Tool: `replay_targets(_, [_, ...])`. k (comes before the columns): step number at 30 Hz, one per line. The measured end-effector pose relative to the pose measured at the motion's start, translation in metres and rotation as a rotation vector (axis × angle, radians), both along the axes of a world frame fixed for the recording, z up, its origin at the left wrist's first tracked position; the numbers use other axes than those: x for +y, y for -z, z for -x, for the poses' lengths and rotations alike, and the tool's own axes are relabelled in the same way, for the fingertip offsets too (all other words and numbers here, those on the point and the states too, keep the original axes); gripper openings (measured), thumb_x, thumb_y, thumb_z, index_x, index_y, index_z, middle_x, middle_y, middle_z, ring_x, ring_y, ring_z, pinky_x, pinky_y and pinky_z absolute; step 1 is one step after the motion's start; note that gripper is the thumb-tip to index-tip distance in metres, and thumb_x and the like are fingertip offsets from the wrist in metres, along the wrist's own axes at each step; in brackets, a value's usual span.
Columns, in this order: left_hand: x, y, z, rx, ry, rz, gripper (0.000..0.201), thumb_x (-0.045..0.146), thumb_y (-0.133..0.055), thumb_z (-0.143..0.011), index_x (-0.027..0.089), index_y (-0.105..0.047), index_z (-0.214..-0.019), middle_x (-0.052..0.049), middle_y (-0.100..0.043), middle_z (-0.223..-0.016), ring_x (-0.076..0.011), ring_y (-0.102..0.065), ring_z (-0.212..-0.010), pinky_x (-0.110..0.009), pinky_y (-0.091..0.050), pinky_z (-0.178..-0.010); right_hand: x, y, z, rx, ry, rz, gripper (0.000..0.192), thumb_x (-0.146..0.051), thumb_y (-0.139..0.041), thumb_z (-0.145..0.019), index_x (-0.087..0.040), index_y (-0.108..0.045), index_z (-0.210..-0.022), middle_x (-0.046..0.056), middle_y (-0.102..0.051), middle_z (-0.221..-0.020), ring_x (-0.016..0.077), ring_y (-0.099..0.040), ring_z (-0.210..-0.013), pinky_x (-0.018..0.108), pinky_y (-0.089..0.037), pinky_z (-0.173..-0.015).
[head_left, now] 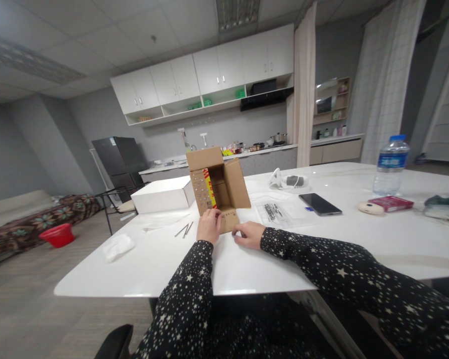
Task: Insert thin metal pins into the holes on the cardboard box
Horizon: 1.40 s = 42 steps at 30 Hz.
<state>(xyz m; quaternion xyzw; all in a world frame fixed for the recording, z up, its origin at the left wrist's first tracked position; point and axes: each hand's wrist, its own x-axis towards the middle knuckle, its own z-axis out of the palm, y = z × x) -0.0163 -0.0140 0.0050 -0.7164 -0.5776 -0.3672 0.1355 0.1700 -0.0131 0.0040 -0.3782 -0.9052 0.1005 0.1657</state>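
Note:
An open cardboard box [232, 184] stands tilted on the white table, its flaps spread and its inside facing me. Red and yellow tape [210, 189] runs along its left part, beside rows of small silvery dots. My left hand [209, 224] is closed at the lower left edge of the box, fingers bent over the cardboard. Close to the front flap [229, 219], my right hand [249, 234] lies low on the table with curled fingers; what its fingertips hold, if anything, is hidden. Thin metal sticks [184, 229] lie left of my left hand.
A white box [162, 194] stands behind left, a crumpled tissue [118, 248] nearer. To the right lie a clear plastic packet [275, 213], a phone [320, 204], a white device with a cable [290, 180], a dark red box [391, 203] and a water bottle [392, 167].

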Motion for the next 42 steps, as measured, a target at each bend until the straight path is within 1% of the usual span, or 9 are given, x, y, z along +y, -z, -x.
replay_targets(11, [0.0004,-0.0002,0.0000,-0.014,-0.047,0.020,0.017,0.024,-0.044,-0.086,0.019,-0.059,-0.092,-0.005,-0.061,-0.091,-0.0177,-0.057,-0.087,-0.032,-0.044,-0.082,0.0015,0.0022,0.0008,0.004,-0.002,-0.007,0.028,-0.030,-0.053,-0.076,-0.021,-0.066,-0.099,0.000,-0.063,-0.066,0.0131,-0.053,-0.061,0.023,-0.033,-0.056])
replay_targets(22, [-0.0040,-0.0046,-0.0024,0.006,-0.091,0.007,0.018,0.024,-0.043,-0.086,0.020,-0.060,-0.092,-0.005,-0.061,-0.093,-0.0185,-0.056,-0.090,-0.032,-0.043,-0.083,0.0014,0.0016,0.0003,0.005,-0.002,-0.011,0.028,-0.030,-0.053,-0.076,-0.021,-0.066,-0.099,0.000,-0.063,-0.067,0.0131,-0.053,-0.062,0.023,-0.033,-0.057])
replay_targets(33, [-0.0033,-0.0040,-0.0025,0.002,-0.086,0.009,0.019,0.025,-0.044,-0.086,0.020,-0.061,-0.094,-0.006,-0.061,-0.094,-0.0181,-0.057,-0.090,-0.032,-0.044,-0.083,0.0000,0.0009,0.0002,0.009,-0.001,-0.013,0.028,-0.030,-0.054,-0.076,-0.021,-0.066,-0.099,0.000,-0.063,-0.066,0.0133,-0.053,-0.062,0.023,-0.033,-0.056])
replay_targets(38, [0.0011,-0.0014,-0.0017,0.028,-0.064,-0.011,0.025,0.026,-0.041,-0.088,0.020,-0.062,-0.100,-0.006,-0.061,-0.097,-0.0179,-0.056,-0.091,-0.031,-0.044,-0.083,0.0005,0.0011,0.0001,0.000,0.004,-0.008,0.029,-0.030,-0.053,-0.076,-0.021,-0.066,-0.100,0.000,-0.063,-0.067,0.0134,-0.054,-0.061,0.023,-0.033,-0.056])
replay_targets(42, [0.0024,0.0001,-0.0034,0.065,-0.023,-0.002,0.029,0.026,-0.038,-0.089,0.021,-0.061,-0.106,-0.007,-0.060,-0.097,-0.0181,-0.055,-0.096,-0.032,-0.044,-0.086,0.0014,0.0022,0.0003,0.008,0.007,-0.005,0.029,-0.032,-0.053,-0.076,-0.021,-0.066,-0.099,0.000,-0.063,-0.067,0.0137,-0.054,-0.062,0.023,-0.033,-0.056])
